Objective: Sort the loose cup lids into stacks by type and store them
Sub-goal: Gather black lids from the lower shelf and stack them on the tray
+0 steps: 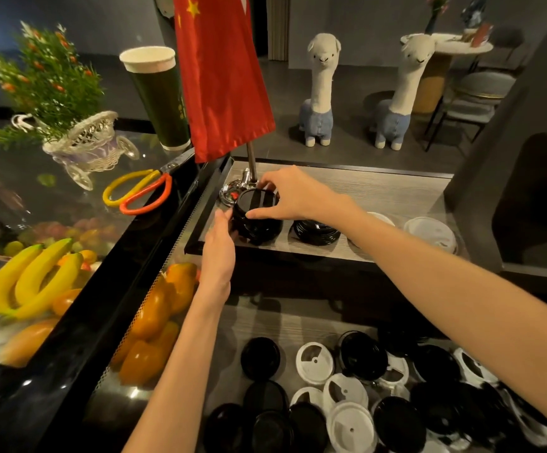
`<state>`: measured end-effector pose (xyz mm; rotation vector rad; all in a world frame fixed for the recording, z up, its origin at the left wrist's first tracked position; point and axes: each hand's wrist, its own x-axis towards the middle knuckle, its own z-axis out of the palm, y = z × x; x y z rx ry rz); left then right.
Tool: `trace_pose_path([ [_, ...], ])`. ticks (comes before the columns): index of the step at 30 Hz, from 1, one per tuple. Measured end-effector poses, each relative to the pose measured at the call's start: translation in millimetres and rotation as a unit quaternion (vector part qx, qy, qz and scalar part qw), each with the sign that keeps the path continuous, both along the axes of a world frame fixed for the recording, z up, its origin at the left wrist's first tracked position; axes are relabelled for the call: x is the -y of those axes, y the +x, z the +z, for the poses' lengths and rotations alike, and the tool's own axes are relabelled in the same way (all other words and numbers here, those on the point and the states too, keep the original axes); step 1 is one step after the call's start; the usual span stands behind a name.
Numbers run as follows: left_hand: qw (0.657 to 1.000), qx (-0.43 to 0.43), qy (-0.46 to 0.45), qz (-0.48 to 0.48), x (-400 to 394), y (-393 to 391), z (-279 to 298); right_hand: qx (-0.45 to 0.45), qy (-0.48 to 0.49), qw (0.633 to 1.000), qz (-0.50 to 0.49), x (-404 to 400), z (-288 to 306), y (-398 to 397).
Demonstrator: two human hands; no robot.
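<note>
A tall stack of black lids (pixel 256 220) stands at the left end of the raised wooden shelf (pixel 380 191). My left hand (pixel 221 243) holds the stack's left side. My right hand (pixel 293 194) grips the top black lid from above with thumb and fingers round its rim. To the right on the shelf sit a low stack of black lids (pixel 317 231) and white lids (pixel 430 233). Several loose black lids (pixel 260 358) and white lids (pixel 314 361) lie mixed on the lower counter close to me.
A red flag (pixel 219 76) on a metal pole stands just behind the tall stack. Scissors (pixel 138 191), a tall paper cup (pixel 159 96) and a plant basket (pixel 85 142) sit on the glass case at left, with fruit (pixel 33 279) under it. A dark wall rises at right.
</note>
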<state>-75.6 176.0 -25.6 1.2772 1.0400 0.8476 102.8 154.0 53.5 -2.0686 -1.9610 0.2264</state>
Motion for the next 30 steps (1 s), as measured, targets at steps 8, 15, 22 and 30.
trace_pose_path([
  [8, 1.000, -0.007, 0.008, -0.005, 1, -1, -3, 0.028, -0.009, 1.000, -0.009, -2, 2, -7],
  [15, 0.997, -0.020, 0.064, -0.032, 0, -9, -5, 0.042, -0.004, 0.999, -0.008, 2, -2, -15],
  [22, 0.995, -0.040, 0.080, -0.032, -1, -10, -9, -0.003, -0.014, 1.000, 0.006, 6, -8, -9],
  [30, 0.981, -0.052, 0.188, 0.011, 18, -25, -5, -0.049, 0.101, 0.993, -0.022, 36, -20, -16],
])
